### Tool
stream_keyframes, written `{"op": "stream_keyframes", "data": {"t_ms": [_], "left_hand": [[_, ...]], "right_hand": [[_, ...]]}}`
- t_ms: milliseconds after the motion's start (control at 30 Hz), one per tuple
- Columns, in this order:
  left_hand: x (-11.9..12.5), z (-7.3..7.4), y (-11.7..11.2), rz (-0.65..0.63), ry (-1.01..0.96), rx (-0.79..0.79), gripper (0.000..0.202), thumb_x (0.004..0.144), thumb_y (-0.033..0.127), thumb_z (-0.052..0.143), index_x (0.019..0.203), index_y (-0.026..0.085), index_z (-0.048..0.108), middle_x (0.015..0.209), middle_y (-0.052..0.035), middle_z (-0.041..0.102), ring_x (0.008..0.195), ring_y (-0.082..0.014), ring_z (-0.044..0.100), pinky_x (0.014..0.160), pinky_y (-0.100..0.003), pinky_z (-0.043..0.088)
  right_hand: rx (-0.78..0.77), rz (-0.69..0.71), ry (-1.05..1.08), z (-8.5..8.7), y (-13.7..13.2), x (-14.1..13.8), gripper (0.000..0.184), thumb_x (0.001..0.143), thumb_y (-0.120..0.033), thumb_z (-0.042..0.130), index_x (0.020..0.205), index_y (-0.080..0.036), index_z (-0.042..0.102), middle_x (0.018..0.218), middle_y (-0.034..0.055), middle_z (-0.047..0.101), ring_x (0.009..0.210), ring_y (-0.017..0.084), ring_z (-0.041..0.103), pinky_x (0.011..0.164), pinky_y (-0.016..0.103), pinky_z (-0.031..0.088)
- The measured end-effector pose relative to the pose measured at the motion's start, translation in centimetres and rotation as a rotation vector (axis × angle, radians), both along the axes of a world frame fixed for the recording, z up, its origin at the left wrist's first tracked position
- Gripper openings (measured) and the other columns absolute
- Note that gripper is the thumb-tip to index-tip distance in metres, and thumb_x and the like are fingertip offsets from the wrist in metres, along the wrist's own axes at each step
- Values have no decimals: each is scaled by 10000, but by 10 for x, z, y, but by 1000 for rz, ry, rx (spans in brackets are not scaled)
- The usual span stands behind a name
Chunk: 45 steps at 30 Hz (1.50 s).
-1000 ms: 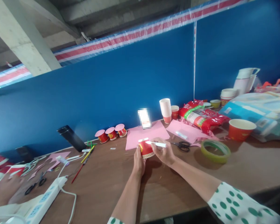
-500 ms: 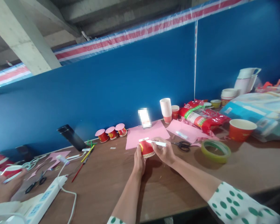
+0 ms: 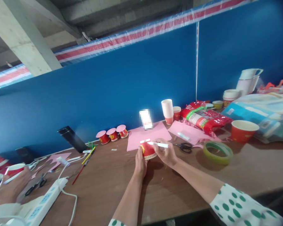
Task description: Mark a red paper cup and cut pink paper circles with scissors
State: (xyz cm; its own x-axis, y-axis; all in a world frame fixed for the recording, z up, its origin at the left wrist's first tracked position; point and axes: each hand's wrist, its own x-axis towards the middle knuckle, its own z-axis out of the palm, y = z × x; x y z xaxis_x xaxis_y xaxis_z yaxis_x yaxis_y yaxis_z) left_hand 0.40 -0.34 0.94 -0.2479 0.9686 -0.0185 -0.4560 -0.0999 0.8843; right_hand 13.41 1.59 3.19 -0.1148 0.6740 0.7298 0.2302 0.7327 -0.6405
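Note:
My left hand (image 3: 141, 161) is wrapped round a red paper cup (image 3: 149, 152), held upside down just above the brown table. In my right hand (image 3: 167, 153) is a white marker pen (image 3: 160, 145), pinched between thumb and fingers. Its tip points left and meets the cup near the upturned base; whether it presses there I cannot tell. Behind the cup lies a pink paper sheet (image 3: 135, 139). Close to my right hand rest black-handled scissors (image 3: 186, 147), their blades partly hidden.
Three red cups topped with pink discs (image 3: 112, 133) stand along the blue partition. To the right are a tape roll (image 3: 218, 153), a red cup (image 3: 244, 131) and a red snack bag (image 3: 206, 116). A power strip (image 3: 47, 201) and another person's hand (image 3: 13, 188) are at left.
My hands, the cup and the pen look almost unmoved. The other person's hand at the left edge has shifted slightly right and up with its cup.

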Motion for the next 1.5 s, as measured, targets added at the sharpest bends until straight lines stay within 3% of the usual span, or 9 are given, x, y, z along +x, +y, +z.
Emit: {"op": "stream_keyframes", "data": {"t_ms": [333,533,800,1300,1500], "left_hand": [[-3,-8,2,-27,-36,29,432,768,502,494,969,139,610,911,-96,666,840,-212,607,755,-323,466],[-4,-9,2,-9,64,8,489,761,538,470,953,114,619,877,-108,664,811,-219,607,706,-312,465],[-5,-12,5,-21,38,38,462,771,525,465,948,126,615,891,-101,663,799,-203,603,716,-304,457],[-1,0,-4,-45,64,52,468,768,528,468,928,123,637,875,-121,672,780,-222,610,730,-321,460],[-1,-2,-3,-30,113,54,512,771,538,455,950,90,628,885,-127,671,785,-223,610,716,-316,459]], "right_hand": [[17,8,10,0,1,1,96,834,-231,479,827,-187,564,772,45,610,708,166,580,672,275,472],[32,49,-9,-2,0,-1,72,826,-214,487,814,-201,556,752,37,610,676,159,579,638,266,478],[96,-14,-10,0,-2,-2,74,814,-201,495,805,-183,567,749,45,626,701,161,597,688,275,481],[85,-11,-33,0,-1,-1,116,833,-235,475,843,-188,581,772,57,631,728,175,606,678,274,493],[90,-10,-30,0,-1,-2,115,833,-230,473,850,-180,574,785,60,637,739,177,606,692,286,497]]}}
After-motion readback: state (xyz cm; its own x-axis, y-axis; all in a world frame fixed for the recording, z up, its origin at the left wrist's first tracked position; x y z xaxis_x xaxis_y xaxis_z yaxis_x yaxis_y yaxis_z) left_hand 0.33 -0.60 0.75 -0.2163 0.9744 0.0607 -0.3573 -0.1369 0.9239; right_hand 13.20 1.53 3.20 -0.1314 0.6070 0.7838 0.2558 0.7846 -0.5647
